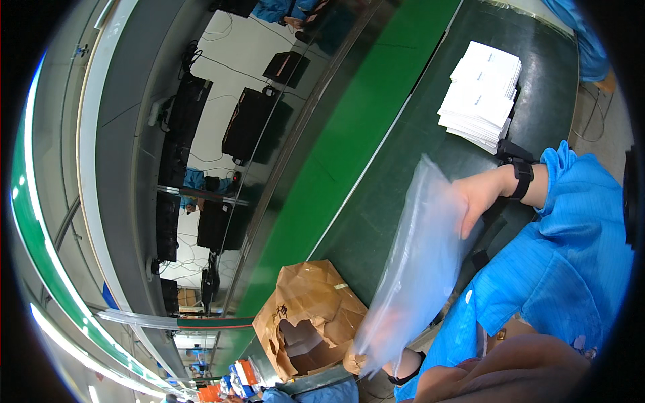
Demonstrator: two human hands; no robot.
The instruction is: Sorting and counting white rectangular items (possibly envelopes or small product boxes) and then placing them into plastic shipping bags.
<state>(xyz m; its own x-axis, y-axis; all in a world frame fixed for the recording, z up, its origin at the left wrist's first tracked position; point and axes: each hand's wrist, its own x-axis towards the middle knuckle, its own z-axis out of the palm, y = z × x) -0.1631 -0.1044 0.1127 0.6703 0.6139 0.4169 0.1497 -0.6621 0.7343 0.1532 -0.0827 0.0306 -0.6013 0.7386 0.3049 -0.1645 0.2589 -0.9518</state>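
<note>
A bundle of clear, thin plastic bags (pixel 420 248) stretches between my two hands above the dark green table's near edge. My right hand (pixel 478 193), with a black band at its wrist, is closed on the bundle's upper edge; its thumb side hides part of the grip. At the lower end, my left hand (pixel 386 336) shows pinkish through the plastic and seems closed around that end, its fingers partly hidden. A torn-open brown paper package (pixel 309 312) sits beside my left hand. Beyond my right hand lies a stack of white printed booklets or sheets (pixel 480 94), slightly fanned.
A green conveyor belt (pixel 322 168) runs along the dark table (pixel 403 148). Past it are black monitors (pixel 248 124) with loose cables. Other people in blue sleeves (pixel 588 40) are at the edges. Orange, white and blue items (pixel 245 373) are beyond the package.
</note>
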